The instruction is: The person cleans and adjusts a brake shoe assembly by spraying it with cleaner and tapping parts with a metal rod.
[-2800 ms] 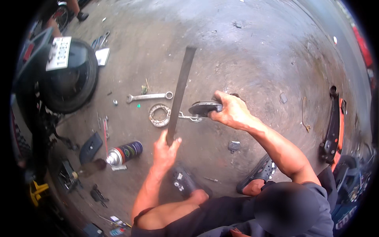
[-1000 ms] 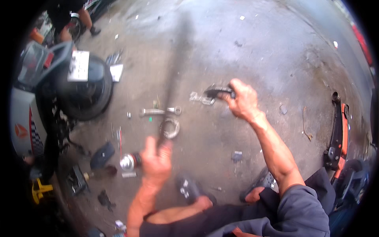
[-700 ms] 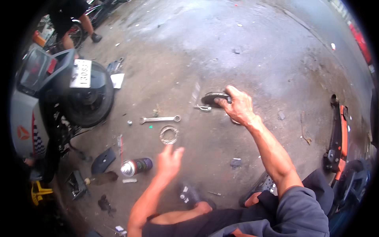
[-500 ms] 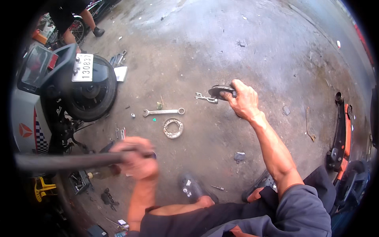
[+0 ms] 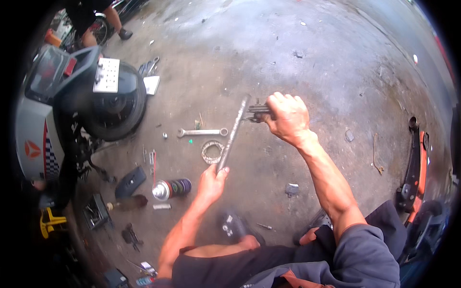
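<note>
My left hand (image 5: 211,186) is closed around the lower end of a long grey metal bar (image 5: 234,132). The bar slants up and to the right, its far end beside the dark metal part (image 5: 257,111) that my right hand (image 5: 291,118) grips. That part looks like a round brake plate with a lever arm; my fingers hide some of it. Whether bar and part touch, I cannot tell. On the ground beside the bar lies a pale ring (image 5: 204,152), resembling a pair of brake shoes, with a combination wrench (image 5: 202,133) just beyond it.
A motorcycle (image 5: 113,103) is at the left, near another person's legs (image 5: 113,19). Closer in are a spray can (image 5: 178,187), a black panel (image 5: 130,182) and a parts tray (image 5: 96,211). An orange and black part (image 5: 417,165) lies at the right.
The bar has swung from pointing left to pointing up and right toward the part. My right hand has turned the plate and its lever. The spray can has come into clear view.
</note>
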{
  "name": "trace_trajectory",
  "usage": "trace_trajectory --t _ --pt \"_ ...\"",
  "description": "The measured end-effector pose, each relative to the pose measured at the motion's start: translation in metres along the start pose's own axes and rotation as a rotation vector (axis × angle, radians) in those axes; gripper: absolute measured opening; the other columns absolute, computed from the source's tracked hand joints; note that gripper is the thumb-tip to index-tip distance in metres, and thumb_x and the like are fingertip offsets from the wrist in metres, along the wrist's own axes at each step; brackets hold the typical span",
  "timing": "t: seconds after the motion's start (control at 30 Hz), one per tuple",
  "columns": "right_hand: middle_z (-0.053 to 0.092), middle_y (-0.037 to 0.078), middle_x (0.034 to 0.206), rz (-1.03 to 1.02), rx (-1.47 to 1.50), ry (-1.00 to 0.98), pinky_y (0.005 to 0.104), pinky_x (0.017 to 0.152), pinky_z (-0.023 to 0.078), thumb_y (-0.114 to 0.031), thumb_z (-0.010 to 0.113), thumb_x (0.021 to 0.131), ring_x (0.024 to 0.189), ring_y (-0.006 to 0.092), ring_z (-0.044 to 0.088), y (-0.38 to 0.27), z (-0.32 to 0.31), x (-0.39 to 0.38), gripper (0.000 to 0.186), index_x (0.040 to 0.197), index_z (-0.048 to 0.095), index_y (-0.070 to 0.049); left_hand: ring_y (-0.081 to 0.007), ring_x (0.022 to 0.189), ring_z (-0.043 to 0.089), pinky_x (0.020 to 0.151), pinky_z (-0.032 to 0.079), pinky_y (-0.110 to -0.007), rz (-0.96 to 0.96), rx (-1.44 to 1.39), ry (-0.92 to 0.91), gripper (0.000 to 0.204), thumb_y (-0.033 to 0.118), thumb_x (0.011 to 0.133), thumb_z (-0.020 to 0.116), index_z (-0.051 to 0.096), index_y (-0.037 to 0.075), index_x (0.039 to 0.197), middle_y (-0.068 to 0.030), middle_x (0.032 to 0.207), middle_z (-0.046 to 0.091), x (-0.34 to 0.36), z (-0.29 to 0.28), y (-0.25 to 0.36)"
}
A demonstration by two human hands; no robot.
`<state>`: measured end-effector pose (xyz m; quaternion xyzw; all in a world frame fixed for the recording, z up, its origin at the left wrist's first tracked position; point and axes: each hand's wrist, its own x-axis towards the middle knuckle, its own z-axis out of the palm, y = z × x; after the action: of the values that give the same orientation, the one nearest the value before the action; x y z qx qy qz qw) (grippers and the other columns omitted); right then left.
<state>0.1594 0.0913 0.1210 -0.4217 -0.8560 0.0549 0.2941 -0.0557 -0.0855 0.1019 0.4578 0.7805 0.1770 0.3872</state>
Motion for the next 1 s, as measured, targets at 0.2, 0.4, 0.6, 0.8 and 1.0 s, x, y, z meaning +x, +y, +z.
trace_trajectory --t 0.2,0.4,0.6,0.8,1.0 --pt "0.058 0.009 0.075 0.249 0.085 0.082 0.0422 0.06 0.042 -0.031 0.074 0.074 0.067 0.033 0.057 0.037 -0.005 -0.024 0.032 0.08 0.054 -0.007 -0.0231 0.061 0.053 0.059 0.045 -0.037 0.513 -0.256 0.615 0.029 0.025 0.094 0.051 0.051 -0.002 0.084 -0.011 0.064 0.053 -0.026 -0.057 0.062" --pt "0.058 0.01 0.072 -0.072 0.06 0.03 0.0417 0.06 0.043 -0.035 0.074 0.076 0.067 0.0325 0.057 0.011 -0.003 -0.004 0.035 0.081 0.054 -0.006 -0.0334 0.084 0.062 0.072 0.046 -0.043 0.132 -0.07 0.119 0.029 0.021 0.088 0.06 0.055 -0.007 0.095 -0.0283 0.085 0.059 -0.012 -0.002 0.014" --pt "0.057 0.008 0.074 0.186 0.066 0.072 0.04 0.06 0.042 -0.032 0.074 0.074 0.066 0.0307 0.057 0.047 -0.008 -0.03 0.033 0.08 0.054 -0.007 -0.0109 0.046 0.04 0.045 0.037 -0.028 0.714 -0.819 0.673 0.026 0.027 0.097 0.049 0.048 0.005 0.083 -0.0016 0.061 0.047 -0.03 -0.083 0.089" --pt "0.059 0.012 0.071 0.232 0.29 0.017 0.0429 0.06 0.045 -0.037 0.073 0.077 0.066 0.0325 0.06 0.024 0.011 -0.016 0.036 0.079 0.054 -0.006 -0.0213 0.065 0.05 0.061 0.043 -0.038 0.236 0.011 0.203 0.028 0.022 0.088 0.061 0.054 -0.005 0.088 -0.0149 0.065 0.051 0.006 0.003 0.003" --pt "0.059 0.011 0.071 0.304 0.187 0.077 0.042 0.059 0.044 -0.032 0.074 0.076 0.067 0.0329 0.06 0.04 -0.002 -0.025 0.033 0.08 0.055 -0.006 -0.0109 0.052 0.045 0.046 0.04 -0.026 0.776 -0.777 0.724 0.013 0.018 0.099 0.043 0.049 0.008 0.096 -0.0032 0.069 0.052 -0.011 -0.099 0.051"
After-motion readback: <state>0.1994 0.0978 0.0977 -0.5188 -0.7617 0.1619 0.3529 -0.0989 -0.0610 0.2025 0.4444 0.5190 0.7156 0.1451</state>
